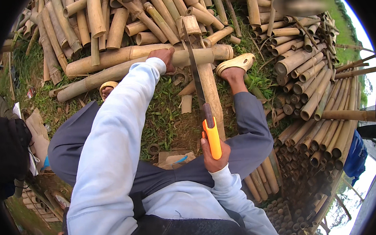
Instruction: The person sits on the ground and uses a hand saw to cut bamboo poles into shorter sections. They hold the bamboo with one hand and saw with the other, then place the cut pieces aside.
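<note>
My left hand is wrapped around a bamboo pole lying crosswise in front of me, close to its right end. In my right hand, near my right thigh, is the orange handle of a hand saw. The long dark saw blade points away from me and crosses the pole just right of my left hand. Its depth in the bamboo cannot be made out. Beneath lies a thick bamboo length running away from me, with a notched upright piece at its far end.
Another thick bamboo pole lies behind the held one. Cut bamboo tubes are heaped at the far side, and stacked poles line the right. My sandalled foot is beside the work. A dark bag sits at left.
</note>
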The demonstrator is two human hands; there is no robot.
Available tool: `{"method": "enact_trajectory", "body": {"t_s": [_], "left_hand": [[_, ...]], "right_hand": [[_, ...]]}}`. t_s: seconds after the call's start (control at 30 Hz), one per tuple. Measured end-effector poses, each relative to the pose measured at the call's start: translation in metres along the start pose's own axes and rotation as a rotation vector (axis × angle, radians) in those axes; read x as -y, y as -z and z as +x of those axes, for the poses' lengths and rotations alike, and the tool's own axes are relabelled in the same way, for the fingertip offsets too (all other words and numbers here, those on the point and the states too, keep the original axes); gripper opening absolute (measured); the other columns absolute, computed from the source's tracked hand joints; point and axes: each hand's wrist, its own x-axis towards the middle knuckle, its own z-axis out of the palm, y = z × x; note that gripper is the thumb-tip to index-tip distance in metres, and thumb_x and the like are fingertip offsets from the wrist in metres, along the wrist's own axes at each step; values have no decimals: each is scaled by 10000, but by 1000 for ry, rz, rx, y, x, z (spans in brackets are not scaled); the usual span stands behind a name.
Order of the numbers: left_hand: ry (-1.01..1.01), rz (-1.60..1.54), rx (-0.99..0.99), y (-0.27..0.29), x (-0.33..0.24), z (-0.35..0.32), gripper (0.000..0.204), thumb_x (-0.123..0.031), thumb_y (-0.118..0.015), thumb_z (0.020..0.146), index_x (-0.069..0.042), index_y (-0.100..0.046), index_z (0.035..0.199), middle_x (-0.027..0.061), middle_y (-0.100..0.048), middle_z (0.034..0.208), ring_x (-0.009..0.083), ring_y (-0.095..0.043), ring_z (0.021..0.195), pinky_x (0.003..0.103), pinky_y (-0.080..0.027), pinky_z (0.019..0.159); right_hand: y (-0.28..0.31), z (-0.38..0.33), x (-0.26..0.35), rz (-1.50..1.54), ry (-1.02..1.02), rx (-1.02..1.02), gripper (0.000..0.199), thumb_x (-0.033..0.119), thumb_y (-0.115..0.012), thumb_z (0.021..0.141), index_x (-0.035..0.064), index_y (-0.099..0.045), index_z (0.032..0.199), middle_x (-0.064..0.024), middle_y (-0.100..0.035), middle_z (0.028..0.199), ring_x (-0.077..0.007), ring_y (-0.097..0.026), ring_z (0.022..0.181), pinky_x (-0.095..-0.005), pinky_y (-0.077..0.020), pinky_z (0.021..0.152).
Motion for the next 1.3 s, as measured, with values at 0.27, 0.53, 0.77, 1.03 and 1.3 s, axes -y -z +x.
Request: {"method": "enact_trajectory", "body": {"t_s": [0.27, 0.53, 0.77, 1.03, 1.3], "left_hand": [[22, -38, -26, 13, 11, 2, 637, -368, -832, 695, -58, -624, 1212, 235, -736, 1085, 430, -702, 1040, 499, -557, 921], [-33, -28, -39, 46, 14, -10, 640, -375, -832, 714, -44, -634, 1225, 218, -742, 1099, 397, -708, 1063, 492, -555, 936], [-97, -31, -54, 36, -23, -35, 577, -372, -826, 734, -46, -614, 1160, 213, -739, 1069, 405, -706, 1023, 491, -556, 904], [-73, -71, -151, 37, -16, -27, 586, -367, -836, 724, -49, -609, 1160, 209, -739, 1074, 415, -706, 1030, 497, -561, 910], [-19, -46, -136, 48, -12, -26, 625, -395, -809, 738, -36, -618, 1213, 228, -744, 1058, 409, -718, 1012, 495, -566, 919]], "right_hand": [[2, -12, 9, 54, 24, -67, 150, 30, -734, 930, -48, -695, 1051, -93, -640, 702, -179, -611, 582, -308, -487, 588], [6, -11, 26, -17, 101, -59, 115, 46, -744, 927, -35, -664, 950, -105, -631, 691, -209, -619, 561, -325, -485, 569], [1, 16, 44, 29, 21, -42, 184, 42, -751, 925, -19, -599, 843, -75, -559, 626, -171, -510, 532, -330, -437, 542], [35, -22, 31, -69, 76, -42, 103, 9, -738, 908, -35, -684, 984, -128, -644, 694, -221, -645, 574, -318, -492, 579], [37, -12, 35, -48, 96, -2, 92, 18, -738, 916, -34, -684, 969, -101, -622, 674, -202, -613, 561, -310, -472, 562]]}}
